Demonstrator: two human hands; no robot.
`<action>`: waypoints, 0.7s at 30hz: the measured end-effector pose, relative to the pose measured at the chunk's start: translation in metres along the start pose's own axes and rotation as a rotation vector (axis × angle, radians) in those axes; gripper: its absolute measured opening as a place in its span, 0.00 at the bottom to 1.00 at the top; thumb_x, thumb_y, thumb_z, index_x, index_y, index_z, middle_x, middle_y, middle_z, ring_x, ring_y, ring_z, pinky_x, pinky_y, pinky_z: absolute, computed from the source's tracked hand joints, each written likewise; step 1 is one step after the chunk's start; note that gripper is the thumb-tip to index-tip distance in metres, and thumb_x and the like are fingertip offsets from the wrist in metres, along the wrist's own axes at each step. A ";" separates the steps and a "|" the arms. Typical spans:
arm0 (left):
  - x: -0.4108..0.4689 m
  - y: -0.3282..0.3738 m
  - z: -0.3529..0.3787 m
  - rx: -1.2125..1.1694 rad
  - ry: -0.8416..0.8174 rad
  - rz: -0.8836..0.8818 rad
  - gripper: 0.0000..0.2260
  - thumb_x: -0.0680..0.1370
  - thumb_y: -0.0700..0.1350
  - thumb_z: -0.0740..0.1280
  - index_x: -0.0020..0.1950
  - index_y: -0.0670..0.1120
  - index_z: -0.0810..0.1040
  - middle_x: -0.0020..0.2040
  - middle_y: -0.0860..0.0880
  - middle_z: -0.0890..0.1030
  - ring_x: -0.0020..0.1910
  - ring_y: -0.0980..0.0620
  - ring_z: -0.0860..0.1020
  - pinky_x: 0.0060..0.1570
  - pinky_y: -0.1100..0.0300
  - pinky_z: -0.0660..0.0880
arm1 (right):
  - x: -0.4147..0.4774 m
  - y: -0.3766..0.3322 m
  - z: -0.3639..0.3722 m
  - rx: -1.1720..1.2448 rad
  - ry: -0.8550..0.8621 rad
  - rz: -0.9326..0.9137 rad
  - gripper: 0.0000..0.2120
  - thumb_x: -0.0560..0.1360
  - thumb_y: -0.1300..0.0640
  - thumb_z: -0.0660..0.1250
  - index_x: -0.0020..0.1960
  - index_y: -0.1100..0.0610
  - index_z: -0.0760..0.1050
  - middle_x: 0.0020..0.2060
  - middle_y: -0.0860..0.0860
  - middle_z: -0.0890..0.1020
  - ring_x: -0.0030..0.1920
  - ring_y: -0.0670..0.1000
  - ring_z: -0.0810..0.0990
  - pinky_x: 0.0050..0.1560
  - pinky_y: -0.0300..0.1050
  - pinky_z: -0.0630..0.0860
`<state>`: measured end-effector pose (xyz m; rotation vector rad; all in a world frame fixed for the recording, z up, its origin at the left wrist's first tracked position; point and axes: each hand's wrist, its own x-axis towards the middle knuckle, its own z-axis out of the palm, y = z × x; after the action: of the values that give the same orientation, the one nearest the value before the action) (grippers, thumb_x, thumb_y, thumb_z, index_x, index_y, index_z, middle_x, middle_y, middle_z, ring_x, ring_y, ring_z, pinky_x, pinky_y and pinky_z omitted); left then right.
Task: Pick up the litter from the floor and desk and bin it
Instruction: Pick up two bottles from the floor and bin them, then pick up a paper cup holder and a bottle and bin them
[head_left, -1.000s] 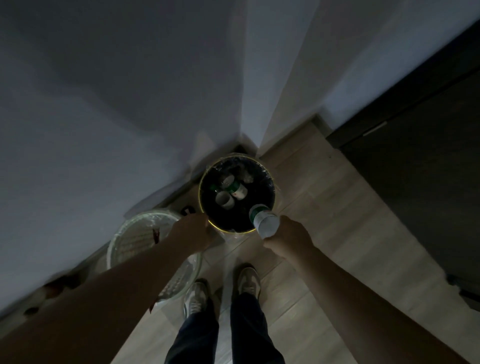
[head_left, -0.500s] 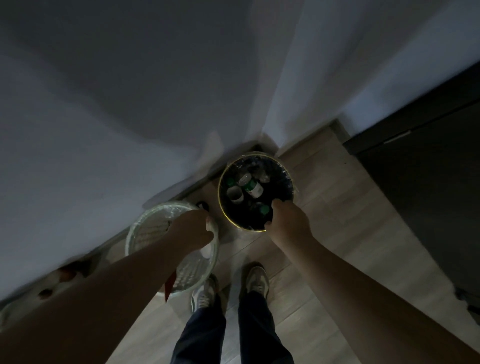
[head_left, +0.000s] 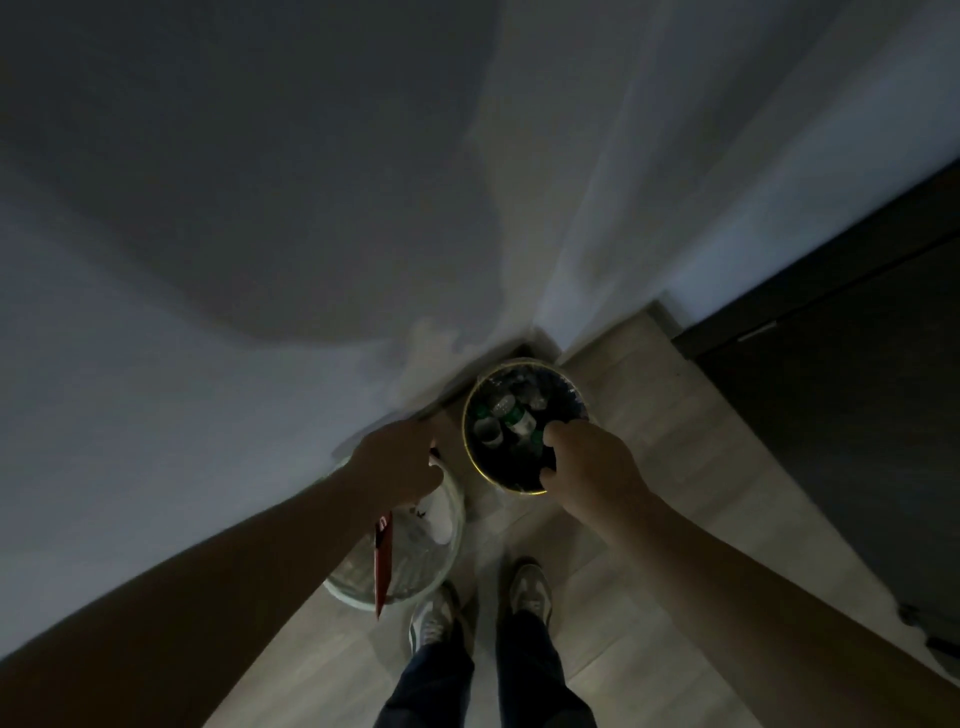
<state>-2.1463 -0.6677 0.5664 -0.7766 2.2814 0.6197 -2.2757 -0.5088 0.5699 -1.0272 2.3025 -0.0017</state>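
Meanwhile, the right hand curls over the dark bin's rim, grip contents unclear, while the left hand pinches a red wrapper above the pale bin, where a loose release could miss.

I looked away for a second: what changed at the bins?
The right hand brought its bottle over the dark bin and now reaches inside; whether it let go is unclear. The left hand stays over the white bin.
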 end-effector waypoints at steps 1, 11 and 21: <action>-0.008 0.003 -0.012 0.018 0.017 0.020 0.20 0.79 0.48 0.62 0.70 0.45 0.68 0.68 0.47 0.71 0.68 0.48 0.69 0.63 0.58 0.66 | -0.006 -0.004 -0.014 -0.002 0.020 -0.014 0.12 0.75 0.55 0.65 0.57 0.58 0.73 0.53 0.55 0.78 0.55 0.56 0.78 0.47 0.45 0.72; -0.116 0.041 -0.115 0.036 0.170 0.080 0.18 0.77 0.52 0.64 0.65 0.48 0.70 0.61 0.50 0.75 0.60 0.51 0.73 0.57 0.61 0.67 | -0.078 -0.032 -0.156 -0.038 0.200 -0.221 0.12 0.75 0.53 0.66 0.55 0.57 0.72 0.48 0.53 0.77 0.50 0.55 0.77 0.42 0.44 0.68; -0.243 0.081 -0.208 0.075 0.360 0.032 0.21 0.78 0.54 0.63 0.69 0.49 0.68 0.65 0.49 0.74 0.64 0.49 0.71 0.59 0.58 0.67 | -0.156 -0.063 -0.298 -0.251 0.242 -0.481 0.16 0.77 0.53 0.64 0.63 0.56 0.71 0.56 0.51 0.78 0.56 0.53 0.75 0.54 0.46 0.72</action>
<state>-2.1365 -0.6464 0.8955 -0.8742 2.6312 0.4319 -2.3115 -0.5174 0.9104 -1.7757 2.2422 -0.0329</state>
